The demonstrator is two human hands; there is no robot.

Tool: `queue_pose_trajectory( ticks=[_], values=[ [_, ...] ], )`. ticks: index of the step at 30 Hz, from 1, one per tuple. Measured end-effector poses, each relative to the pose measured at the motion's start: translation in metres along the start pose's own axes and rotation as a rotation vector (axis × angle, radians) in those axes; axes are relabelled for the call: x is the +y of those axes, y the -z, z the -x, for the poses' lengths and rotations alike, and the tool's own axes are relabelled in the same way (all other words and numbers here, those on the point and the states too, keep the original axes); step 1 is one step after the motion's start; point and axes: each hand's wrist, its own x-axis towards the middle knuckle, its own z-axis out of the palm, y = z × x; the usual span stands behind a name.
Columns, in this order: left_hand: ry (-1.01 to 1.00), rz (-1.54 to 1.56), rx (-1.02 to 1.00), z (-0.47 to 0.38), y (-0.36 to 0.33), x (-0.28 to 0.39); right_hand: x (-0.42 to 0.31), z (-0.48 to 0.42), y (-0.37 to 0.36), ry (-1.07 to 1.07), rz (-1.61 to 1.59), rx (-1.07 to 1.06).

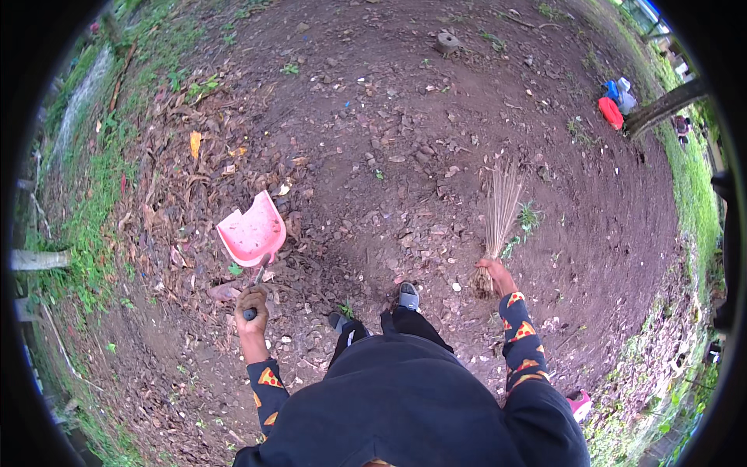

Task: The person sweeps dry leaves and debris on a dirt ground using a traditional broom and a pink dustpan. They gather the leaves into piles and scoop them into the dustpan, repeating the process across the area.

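My left hand (252,309) is closed around the handle of a pink plastic dustpan (252,230). The pan is over dry brown leaves at the left, its mouth facing away from me, with dark specks of dirt on its inside. On the right, my right hand (498,275) grips a stick broom (503,204) of thin bundled ribs near its bound end. The broom's bristles fan out away from me over bare soil, beside a small green plant (529,216). Whether the bristle tips touch the ground, I cannot tell.
A thick litter of dry leaves (181,175) covers the left side. Red, blue and pale items (611,112) lie by a tree trunk (665,108). A round block with a hole (447,42) sits far ahead. A pink object (579,405) is behind my right arm.
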Motion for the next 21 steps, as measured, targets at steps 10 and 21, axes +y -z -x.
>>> queue_pose_trajectory(
  ticks=[10, 21],
  values=[
    [0.106, -0.208, 0.078, -0.089, -0.007, -0.088, -0.053, 0.011, -0.016, -0.276, -0.044, -0.336],
    [0.154, -0.262, 0.121, -0.149, -0.042, -0.100, -0.059, 0.045, 0.111, -0.006, 0.145, -0.067]
  ],
)
